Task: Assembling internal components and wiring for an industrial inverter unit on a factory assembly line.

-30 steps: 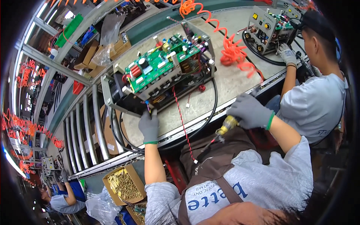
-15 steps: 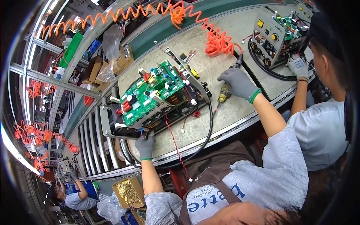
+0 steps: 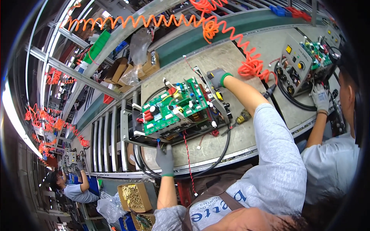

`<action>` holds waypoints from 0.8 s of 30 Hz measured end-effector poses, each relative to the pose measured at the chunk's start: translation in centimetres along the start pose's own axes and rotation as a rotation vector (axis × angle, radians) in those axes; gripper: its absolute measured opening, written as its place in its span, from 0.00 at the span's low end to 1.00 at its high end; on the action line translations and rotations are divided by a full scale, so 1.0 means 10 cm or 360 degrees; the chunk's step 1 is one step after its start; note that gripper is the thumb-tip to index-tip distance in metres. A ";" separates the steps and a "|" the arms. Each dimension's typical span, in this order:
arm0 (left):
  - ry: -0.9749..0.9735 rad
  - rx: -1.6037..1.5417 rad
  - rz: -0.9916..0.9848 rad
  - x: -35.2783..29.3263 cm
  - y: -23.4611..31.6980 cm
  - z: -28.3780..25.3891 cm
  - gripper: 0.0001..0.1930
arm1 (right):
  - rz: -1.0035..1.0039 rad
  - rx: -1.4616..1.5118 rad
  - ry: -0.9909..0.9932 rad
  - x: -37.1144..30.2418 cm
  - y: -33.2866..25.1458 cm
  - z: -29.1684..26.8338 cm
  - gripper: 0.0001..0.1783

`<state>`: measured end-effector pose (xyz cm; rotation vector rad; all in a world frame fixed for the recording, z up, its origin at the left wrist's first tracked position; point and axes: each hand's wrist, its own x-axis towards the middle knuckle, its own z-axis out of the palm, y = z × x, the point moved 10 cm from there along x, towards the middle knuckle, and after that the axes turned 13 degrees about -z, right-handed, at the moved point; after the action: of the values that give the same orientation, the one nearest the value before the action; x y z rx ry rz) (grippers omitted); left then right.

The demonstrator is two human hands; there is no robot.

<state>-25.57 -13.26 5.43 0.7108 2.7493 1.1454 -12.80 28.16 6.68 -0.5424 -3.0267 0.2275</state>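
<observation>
An opened electronic unit [image 3: 125, 133] lies before me, with a green circuit board [image 3: 175, 109] on top and a grey end panel [image 3: 208, 82] on its right. My left hand [image 3: 165, 161], gloved in grey, is at the unit's near-left corner, fingers extended and apart by its lower edge. My right hand [image 3: 217, 78], also gloved, reaches past the end panel's far end with its fingers curled; what they hold, if anything, is hidden. A brass-coloured air screwdriver [image 3: 243, 116] lies on the bench right of the unit, partly covered by my right forearm.
A black cable [image 3: 223, 148] loops along the bench's near edge, and a twisted red-black wire [image 3: 187, 154] hangs over it. A coiled orange air hose [image 3: 252, 67] lies at the right. Metal rollers [image 3: 104, 142] adjoin the left. A co-worker's gloved hand [image 3: 320, 98] touches another unit [image 3: 295, 69].
My right hand has let go of the air screwdriver and moved far left to where a wrench lay, covering that spot. My left hand has dropped slightly from the unit's corner. The view has shifted.
</observation>
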 end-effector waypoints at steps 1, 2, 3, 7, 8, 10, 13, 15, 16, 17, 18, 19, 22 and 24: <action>0.0149 -0.0159 -0.0052 -0.16 0.12 -0.11 0.19 | -0.0026 -0.0045 -0.0118 0.09 0.06 0.13 0.23; 0.0306 -0.0317 -0.0115 -0.31 0.21 -0.28 0.20 | -0.0202 -0.0195 -0.0185 0.17 -0.02 0.19 0.15; 0.0317 -0.0331 -0.0123 -0.39 0.34 -0.33 0.20 | -0.0214 -0.0211 -0.0186 0.19 -0.04 0.14 0.15; 0.0624 -0.0117 0.1005 -0.85 1.76 -0.65 0.24 | -0.0070 -0.0236 -0.0580 -0.11 0.07 0.20 0.25; 0.0483 -0.0166 0.1241 -0.87 2.16 -0.59 0.24 | 0.0054 -0.0111 -0.0495 -0.26 0.21 0.14 0.24; 0.0337 -0.0238 0.1592 -0.96 2.80 -0.54 0.23 | 0.0351 -0.0018 -0.0379 -0.44 0.32 -0.07 0.21; 0.0105 -0.0187 0.1833 -0.88 3.29 -0.16 0.22 | 0.0531 -0.0279 -0.0290 -0.65 0.55 -0.49 0.21; 0.0076 -0.0118 0.1775 -0.62 3.35 0.15 0.22 | 0.0694 0.0087 0.0019 -0.99 0.67 -0.83 0.20; 0.0041 0.0008 0.1713 -0.53 3.40 0.31 0.21 | 0.0810 0.0491 0.0352 -1.20 0.73 -0.98 0.19; -0.0034 -0.0016 0.1717 -0.47 3.41 0.38 0.22 | 0.0836 0.0452 0.0344 -1.35 0.69 -1.04 0.19; -0.0066 -0.0019 0.1705 -0.42 3.42 0.41 0.22 | 0.0737 0.1129 0.0724 -1.49 0.56 -1.04 0.19; -0.0101 -0.0012 0.1693 -0.36 3.43 0.45 0.23 | 0.0596 0.1806 0.1109 -1.63 0.42 -1.04 0.19; -0.0172 -0.0058 0.1639 -0.14 3.52 0.55 0.24 | 0.0382 0.2435 0.1446 -2.12 -0.02 -1.13 0.24; -0.0221 -0.0073 0.1611 0.03 3.59 0.62 0.24 | 0.0444 0.2461 0.1522 -2.38 -0.16 -1.13 0.34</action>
<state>-10.47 12.95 25.74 2.1912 2.1865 1.1589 9.88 19.85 17.35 -0.5630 -1.2214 1.5067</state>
